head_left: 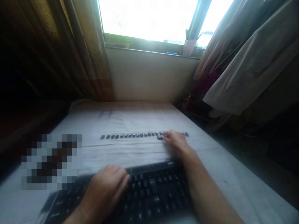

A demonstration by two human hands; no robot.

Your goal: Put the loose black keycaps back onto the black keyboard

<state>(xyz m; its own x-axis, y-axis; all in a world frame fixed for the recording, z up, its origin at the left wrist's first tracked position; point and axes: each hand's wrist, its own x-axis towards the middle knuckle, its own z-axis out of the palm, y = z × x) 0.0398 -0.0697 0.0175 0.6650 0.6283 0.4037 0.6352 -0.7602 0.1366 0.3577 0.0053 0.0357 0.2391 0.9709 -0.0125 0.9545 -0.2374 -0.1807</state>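
A black keyboard [140,196] lies at a slant on the pale bed surface, with bare patches where keys are gone. My left hand [106,185] is closed over its far edge, knuckles up, the fingertips hidden. Beyond the keyboard, a row of loose dark keycaps [137,135] runs from left to right. My right hand [174,140] reaches to the right part of that row, its fingers pinched on a wider keycap [160,137] just in front of the others. The hand covers some keycaps there. Blur hides the finger detail.
A pale cloth [93,158] covers the surface, with a blurred-out patch [51,161] on the left. Behind stand a low wall [149,74] and a bright window [147,18]. A curtain [86,46] hangs left; hanging clothes [245,68] are on the right. A pinkish pot [189,47] stands on the sill.
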